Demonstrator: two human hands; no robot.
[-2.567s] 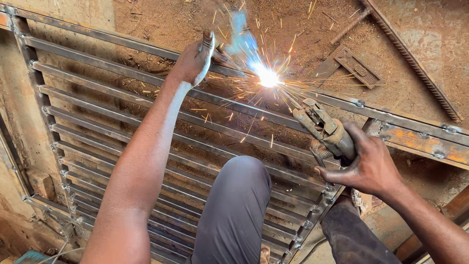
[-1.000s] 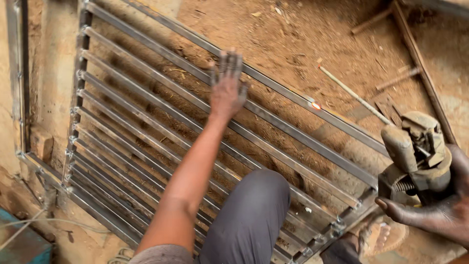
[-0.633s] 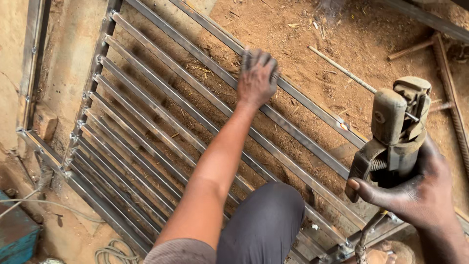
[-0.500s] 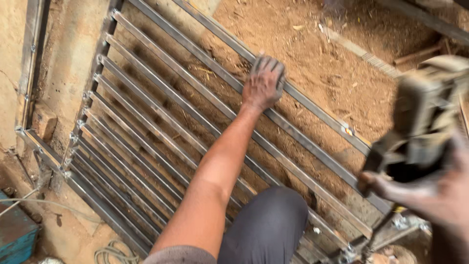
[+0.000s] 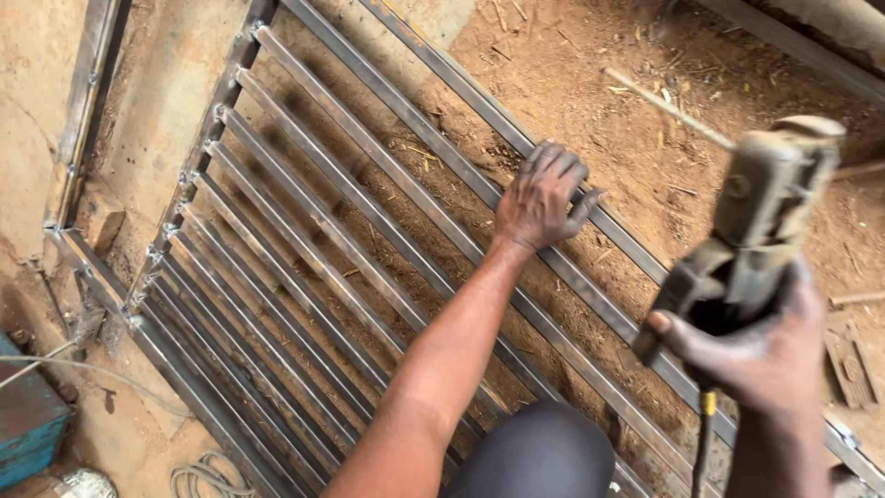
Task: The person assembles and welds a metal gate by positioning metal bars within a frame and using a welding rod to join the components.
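Note:
A steel grille frame [image 5: 304,249] of several parallel flat bars lies on reddish dirt. My left hand [image 5: 542,195] rests flat, fingers spread, on one of the far bars of the frame. My right hand [image 5: 751,346] is raised at the right, gripping a worn, dusty angle grinder [image 5: 756,217] held upright in the air, its cable hanging down below my fist. My knee in dark trousers [image 5: 539,456] shows at the bottom centre.
A blue box [image 5: 28,424] and a coil of cable [image 5: 207,475] sit at the bottom left. A thin rod [image 5: 668,109] lies on the dirt beyond the frame. A small metal bracket [image 5: 853,360] lies at the right, and a long steel bar [image 5: 793,55] runs along the top right.
Sparks from grinding on the frame have stopped. My right hand has lifted the grinder off the frame into the air. My left hand shifted along the bar and now lies flat.

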